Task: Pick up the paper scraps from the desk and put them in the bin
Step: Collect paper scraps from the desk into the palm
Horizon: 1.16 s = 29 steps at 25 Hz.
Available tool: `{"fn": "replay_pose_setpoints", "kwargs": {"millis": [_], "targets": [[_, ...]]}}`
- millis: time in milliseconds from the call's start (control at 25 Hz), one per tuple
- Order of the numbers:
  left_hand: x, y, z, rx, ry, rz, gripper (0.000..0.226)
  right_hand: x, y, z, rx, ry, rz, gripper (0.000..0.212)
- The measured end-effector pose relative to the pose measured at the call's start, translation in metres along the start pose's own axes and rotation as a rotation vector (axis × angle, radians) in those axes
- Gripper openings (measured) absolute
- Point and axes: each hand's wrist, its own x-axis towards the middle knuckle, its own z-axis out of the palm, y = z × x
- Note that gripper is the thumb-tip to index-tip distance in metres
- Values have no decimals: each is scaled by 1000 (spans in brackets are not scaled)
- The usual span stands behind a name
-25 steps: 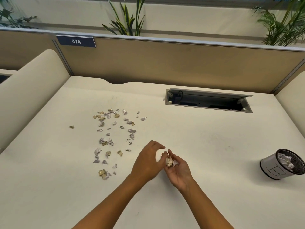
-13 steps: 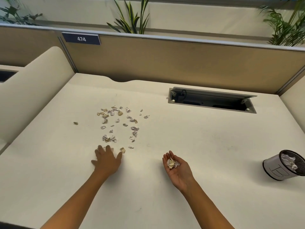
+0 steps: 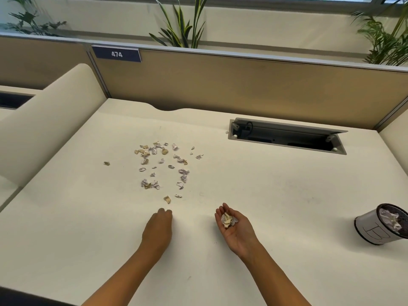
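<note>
Several small tan and white paper scraps [image 3: 163,166] lie scattered on the cream desk [image 3: 265,195] left of centre, with one stray scrap [image 3: 106,163] further left. My left hand [image 3: 157,228] rests knuckles-up on the desk just below the cluster. Its fingers are curled under, gripping gathered scraps that are hidden beneath the palm. My right hand [image 3: 234,226] lies palm-up to the right, loosely cupped, with a small pile of scraps [image 3: 228,219] resting in it. The white bin [image 3: 371,230] stands at the far right with crumpled paper inside.
An open cable tray [image 3: 287,138] is sunk into the desk at the back right. A tan partition [image 3: 242,85] closes the back. A curved cream divider [image 3: 44,129] bounds the left side. Plants stand behind the partition.
My left hand left the right hand, reached to the cluster's near edge, pressed flat on the scraps there, then curled and drew back. Those nearest scraps are gone from the desk. The right hand stayed cupped.
</note>
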Motion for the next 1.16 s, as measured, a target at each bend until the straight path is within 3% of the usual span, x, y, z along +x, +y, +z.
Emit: {"fn": "replay_pose_setpoints", "kwargs": {"millis": [240,560,720,960,1080,1160], "targets": [[12,22,-18,-159,-56,-35,24,-3,11,-10,-23,6,47,20],[-13,106,-35,-392,-85,160,19,2,19,-17,-99,-1,14,20],[-24,135,-30,-386,-118,224,15,0,19,-20,-71,-31,53,23],[-33,138,-21,-441,7,281,16,-5,10,-22,33,-72,87,20],[-24,118,-21,-415,135,234,17,-4,8,-21,84,-10,24,19],[-13,93,-15,-251,89,87,35,-4,8,-21,119,19,13,21]]}}
